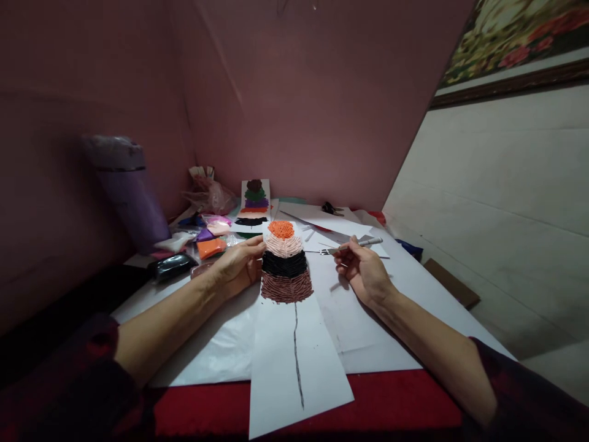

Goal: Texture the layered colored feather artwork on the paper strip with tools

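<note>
A long white paper strip (pixel 288 362) lies in front of me with a black line down its middle. At its far end sits a clay flower (pixel 285 264) in bands of orange, pink, black and brown. My left hand (pixel 239 265) is closed on the strip's left edge beside the flower. To the right of the flower, my right hand (pixel 361 267) pinches a thin metal tool with a white handle (pixel 356 245), its tip pointing left toward the flower.
Small bags and lumps of coloured clay (pixel 209 236) crowd the left side near a purple bottle (pixel 131 196). A second clay piece on paper (pixel 255 205) stands at the back. White sheets (pixel 368 325) cover the red table; scissors (pixel 331 209) lie at the back.
</note>
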`<state>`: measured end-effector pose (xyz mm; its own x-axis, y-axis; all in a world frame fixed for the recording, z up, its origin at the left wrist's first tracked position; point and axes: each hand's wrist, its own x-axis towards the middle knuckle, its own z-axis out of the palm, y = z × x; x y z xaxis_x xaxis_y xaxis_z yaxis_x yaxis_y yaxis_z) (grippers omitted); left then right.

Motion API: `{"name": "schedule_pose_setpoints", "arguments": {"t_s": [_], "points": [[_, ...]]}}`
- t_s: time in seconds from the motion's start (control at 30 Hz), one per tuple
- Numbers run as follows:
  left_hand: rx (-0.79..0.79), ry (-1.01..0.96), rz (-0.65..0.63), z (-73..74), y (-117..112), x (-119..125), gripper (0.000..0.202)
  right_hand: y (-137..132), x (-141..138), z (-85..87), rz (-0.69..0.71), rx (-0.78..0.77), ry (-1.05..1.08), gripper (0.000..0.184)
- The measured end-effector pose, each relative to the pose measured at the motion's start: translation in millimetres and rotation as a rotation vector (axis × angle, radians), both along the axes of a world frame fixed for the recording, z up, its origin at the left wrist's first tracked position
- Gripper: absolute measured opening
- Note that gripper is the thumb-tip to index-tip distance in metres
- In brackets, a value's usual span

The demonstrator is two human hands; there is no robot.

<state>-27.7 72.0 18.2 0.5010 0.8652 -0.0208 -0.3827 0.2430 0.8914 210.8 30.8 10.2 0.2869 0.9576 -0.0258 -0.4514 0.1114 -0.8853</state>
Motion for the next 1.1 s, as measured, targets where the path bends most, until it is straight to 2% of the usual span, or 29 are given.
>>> {"name": "schedule_pose_setpoints", "arguments": {"t_s": [0.53,0.93,1.1], "points": [[0.01,0.043,-0.001,2.1,-4.2,4.3,0.035,-4.4,-4.2,5.1,-0.026,-0.036,-0.021,0.038],[0.024,-0.01,-0.022,-0.9,0.4,6.4,0.033,-4.9,-5.7,5.1,-0.035,-0.039,-0.045,0.04],[0.044,-0.021,-0.033,-0.4,1.2,9.7,0.025,-5.1,-5.8,5.2,-0.035,-0.037,-0.048,0.039]]}}
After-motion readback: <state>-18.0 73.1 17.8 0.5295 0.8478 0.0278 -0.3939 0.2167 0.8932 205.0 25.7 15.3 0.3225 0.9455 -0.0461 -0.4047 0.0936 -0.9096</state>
